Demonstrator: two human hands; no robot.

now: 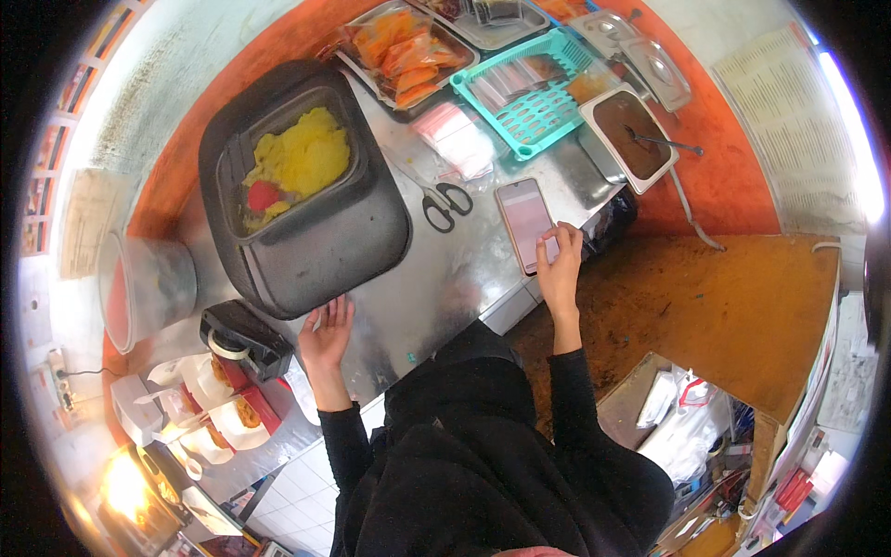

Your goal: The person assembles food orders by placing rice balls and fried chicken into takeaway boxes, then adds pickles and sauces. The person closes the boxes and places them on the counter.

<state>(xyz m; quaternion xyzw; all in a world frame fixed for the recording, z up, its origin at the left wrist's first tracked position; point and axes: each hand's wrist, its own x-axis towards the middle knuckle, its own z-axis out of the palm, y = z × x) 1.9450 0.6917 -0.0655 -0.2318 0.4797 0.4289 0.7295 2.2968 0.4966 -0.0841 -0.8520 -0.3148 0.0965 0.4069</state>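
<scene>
A smartphone (520, 218) with a lit screen lies on the metal counter (455, 288). The fingers of my right hand (558, 267) hover over or touch its right edge, loosely spread and holding nothing. My left hand (325, 336) rests palm up at the near edge of a large black insulated box (311, 269), fingers apart with nothing in them. Inside the box sits a mass of yellow food (306, 153) with a red item (264, 195) on it. Black-handled scissors (436, 209) lie between box and phone.
Behind the phone stand a turquoise basket (534, 130), clear plastic bags (453, 139), a metal pan of brown sauce (613, 130) and a tray of orange bagged food (399, 56). A tape dispenser (246, 339) and filled paper boxes (218, 408) stand at left.
</scene>
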